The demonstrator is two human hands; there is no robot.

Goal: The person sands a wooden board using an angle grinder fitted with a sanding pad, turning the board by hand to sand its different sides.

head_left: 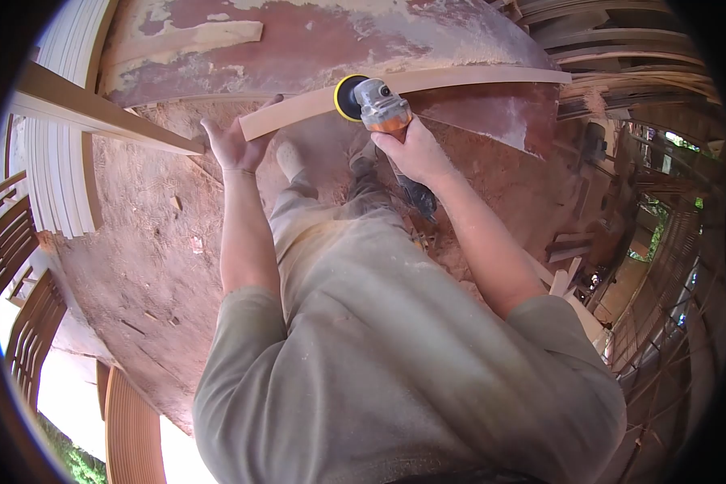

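A long pale wooden strip (476, 78) lies across the edge of a dusty reddish table, its near left end sticking out over the floor. My left hand (240, 147) holds that end from below, the thumb spread to the left and fingertips showing behind the wood. In my right hand (418, 153) is a grey and orange angle grinder (383, 105), gripped around its body. The grinder's round pad with a yellow rim (349, 98) is against or just over the strip's face; which of the two cannot be told.
The reddish table (323, 40) carries another flat wood piece (185, 42). Stacked pale strips (56, 169) and a wooden beam (105, 121) stand at left. More strips (621, 56) are piled at the upper right. Dust and scraps cover the floor (145, 266).
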